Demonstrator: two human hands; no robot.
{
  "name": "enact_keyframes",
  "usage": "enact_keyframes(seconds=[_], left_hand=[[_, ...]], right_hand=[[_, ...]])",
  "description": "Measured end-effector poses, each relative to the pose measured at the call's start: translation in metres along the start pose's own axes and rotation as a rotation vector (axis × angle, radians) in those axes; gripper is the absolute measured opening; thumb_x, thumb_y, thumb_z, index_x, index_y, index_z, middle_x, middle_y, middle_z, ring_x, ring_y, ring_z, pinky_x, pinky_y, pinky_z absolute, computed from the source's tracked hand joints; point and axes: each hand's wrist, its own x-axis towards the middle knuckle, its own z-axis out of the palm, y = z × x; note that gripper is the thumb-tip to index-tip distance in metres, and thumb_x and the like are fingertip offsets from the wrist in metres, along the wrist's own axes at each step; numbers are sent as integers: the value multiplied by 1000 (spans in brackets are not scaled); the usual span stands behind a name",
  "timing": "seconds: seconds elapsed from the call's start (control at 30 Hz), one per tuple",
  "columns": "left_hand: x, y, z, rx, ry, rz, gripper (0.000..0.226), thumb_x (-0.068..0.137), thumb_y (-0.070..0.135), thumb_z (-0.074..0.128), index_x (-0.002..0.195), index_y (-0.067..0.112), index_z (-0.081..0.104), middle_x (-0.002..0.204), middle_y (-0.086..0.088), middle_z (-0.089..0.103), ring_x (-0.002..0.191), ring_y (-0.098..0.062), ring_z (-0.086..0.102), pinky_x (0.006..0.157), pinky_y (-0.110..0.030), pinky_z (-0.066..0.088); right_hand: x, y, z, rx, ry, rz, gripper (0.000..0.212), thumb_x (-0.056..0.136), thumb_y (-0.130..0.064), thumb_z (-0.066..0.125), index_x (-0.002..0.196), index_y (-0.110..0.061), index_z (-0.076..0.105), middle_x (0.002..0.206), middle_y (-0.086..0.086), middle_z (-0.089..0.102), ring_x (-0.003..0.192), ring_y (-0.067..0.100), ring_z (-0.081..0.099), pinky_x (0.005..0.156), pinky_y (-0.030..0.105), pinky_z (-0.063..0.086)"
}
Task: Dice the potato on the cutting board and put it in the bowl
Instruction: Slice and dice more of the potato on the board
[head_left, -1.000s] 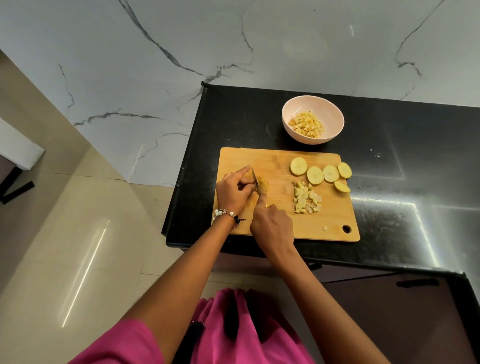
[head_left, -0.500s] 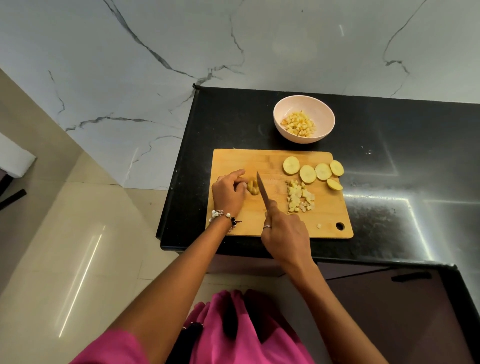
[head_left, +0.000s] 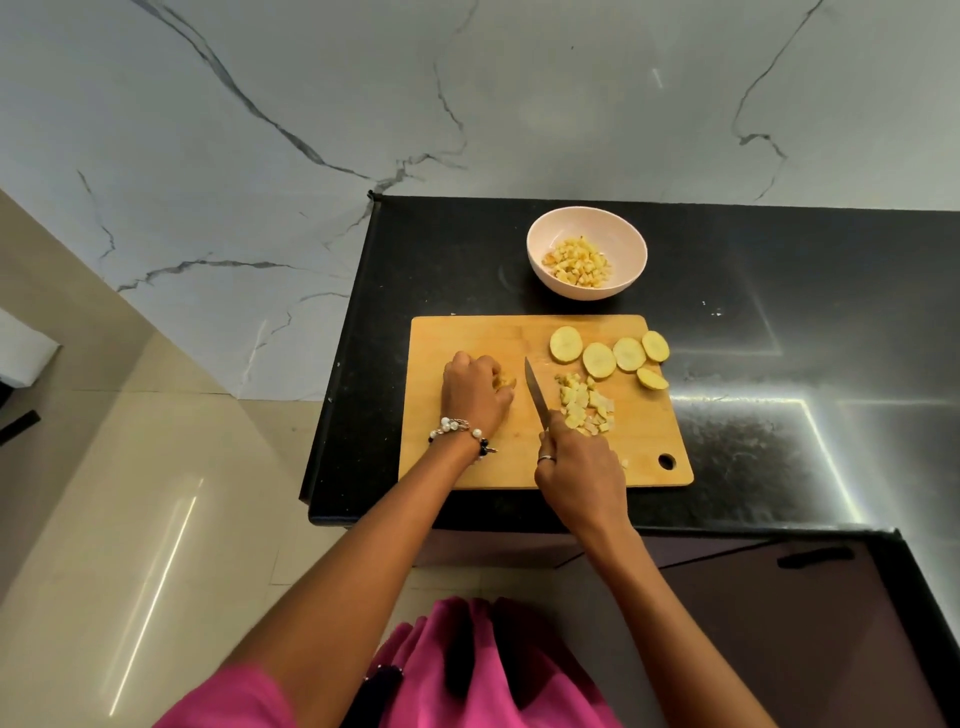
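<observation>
Beyond cutting board (head_left: 467, 332), bowl (head_left: 623, 244) holding diced potato (head_left: 576, 262), left hand (head_left: 475, 395) clutching potato piece (head_left: 505, 383), right hand (head_left: 582, 470) gripping knife (head_left: 535, 389)

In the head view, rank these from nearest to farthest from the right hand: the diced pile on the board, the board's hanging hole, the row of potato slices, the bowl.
From the right hand:
1. Diced pile, just beyond the knuckles.
2. Hanging hole, at the board's near right corner.
3. Potato slices, along the board's far right.
4. Bowl, off the board, on the counter behind it.

No legible text, label, brand, number or sign on any surface in view.
</observation>
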Motion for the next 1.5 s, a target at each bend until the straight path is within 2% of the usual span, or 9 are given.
enact_keyframes(seconds=[0.2, 0.37, 0.67, 0.83, 0.97, 1.03, 1.13, 1.3, 1.5], left_hand=[[12, -18, -26, -24, -162, 229, 37, 78, 24, 74, 113, 16, 67, 104, -2, 60, 93, -13, 54, 79, -22, 47], [10, -19, -17, -5, -103, 219, 45, 75, 27, 76, 117, 14, 65, 104, -3, 60, 92, -13, 52, 77, -21, 43], [11, -18, -7, -13, -27, 194, 40, 78, 27, 73, 115, 13, 66, 106, -3, 61, 97, -15, 53, 76, -20, 41], [11, -19, -5, -95, 0, 171, 39, 73, 25, 78, 108, 12, 70, 101, -3, 64, 92, -15, 57, 81, -31, 51], [11, -21, -3, -133, 11, 149, 37, 71, 24, 79, 105, 13, 71, 100, -3, 66, 91, -17, 59, 81, -34, 51], [10, -22, -1, -148, 36, 150, 36, 71, 24, 79, 104, 12, 72, 99, -3, 66, 90, -18, 59, 80, -34, 51], [8, -23, 1, -171, 52, 156, 36, 70, 25, 80, 102, 12, 72, 97, -3, 67, 88, -18, 59, 78, -35, 51], [6, -27, -1, -206, 44, 180, 39, 70, 23, 80, 106, 10, 70, 101, -4, 68, 90, -16, 61, 82, -34, 52], [2, -37, -5, -216, 69, 244, 39, 74, 19, 77, 111, 11, 68, 108, -5, 69, 99, -15, 61, 87, -20, 44]], right_hand=[[6, 2, 3, -51, -32, -34, 48, 97, -24, 37, 144, -21, 31, 88, 12, 65, 79, 33, 60, 56, 31, 35], [12, -4, 10, -127, -67, -64, 51, 98, -24, 34, 148, -20, 25, 89, 12, 64, 80, 33, 60, 58, 33, 37], [13, -10, 8, -142, -59, -78, 51, 98, -23, 33, 148, -20, 23, 84, 10, 63, 75, 30, 60, 56, 33, 39], [16, -15, 13, -227, -65, -101, 52, 99, -19, 30, 149, -16, 19, 88, 12, 62, 74, 32, 59, 54, 32, 33], [22, -23, 19, -313, -70, -124, 58, 93, -7, 31, 149, -8, 17, 84, 14, 62, 61, 29, 48, 50, 31, 29], [14, -22, 22, -331, -94, -124, 59, 93, -5, 31, 149, -5, 12, 83, 14, 61, 58, 27, 43, 46, 30, 25], [-9, -16, 22, -343, -165, -119, 62, 95, -7, 29, 149, -6, 0, 93, 13, 60, 64, 25, 43, 53, 31, 31], [-12, -12, 10, -235, -129, -70, 56, 98, -18, 30, 150, -15, 11, 91, 12, 62, 71, 29, 55, 54, 31, 32], [7, -22, 11, -201, -77, -88, 52, 98, -20, 30, 149, -17, 18, 87, 11, 63, 76, 31, 60, 56, 33, 36]])
